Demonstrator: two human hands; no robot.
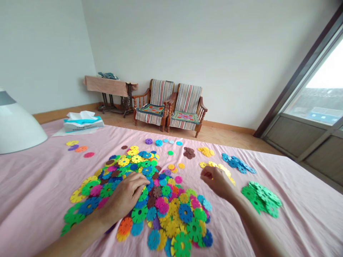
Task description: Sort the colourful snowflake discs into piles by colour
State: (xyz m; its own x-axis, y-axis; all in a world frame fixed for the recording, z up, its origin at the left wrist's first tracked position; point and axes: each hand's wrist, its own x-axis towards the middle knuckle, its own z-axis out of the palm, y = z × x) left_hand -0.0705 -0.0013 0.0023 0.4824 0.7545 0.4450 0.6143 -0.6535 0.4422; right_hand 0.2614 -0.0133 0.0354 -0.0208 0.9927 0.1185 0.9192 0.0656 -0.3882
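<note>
A pink-clothed bench [302, 189] fills the foreground, with two armchairs [168, 107] beyond it at twelve o'clock. Taking the mixed pile [160, 192] of notched plastic discs as the clock's centre, a white rounded object [21, 125], its kind unclear, stands at ten, and a tissue box [83, 124] near eleven. The left hand [127, 191] lies low over the pile's nine o'clock side, fingers loosely bent and close together; whether it has hold of a disc cannot be told. The right hand [218, 182], toward two, is curled with thumb and fingertips nearly meeting; what, if anything, they pinch is hidden. Single-colour heaps lie apart on that side: green [261, 198] at three, yellow [226, 171] partly behind the right hand at two, blue [237, 163] beyond it, then smaller orange-yellow [205, 152] and brown [189, 153] heaps near one. Smallest are the loose discs [81, 149] at ten and a short row [159, 142] at twelve. The step in hand looks like sorting by colour, well short of done; the next move seems to call for a fingertip pinch on one matching disc, without dragging its neighbours.
</note>
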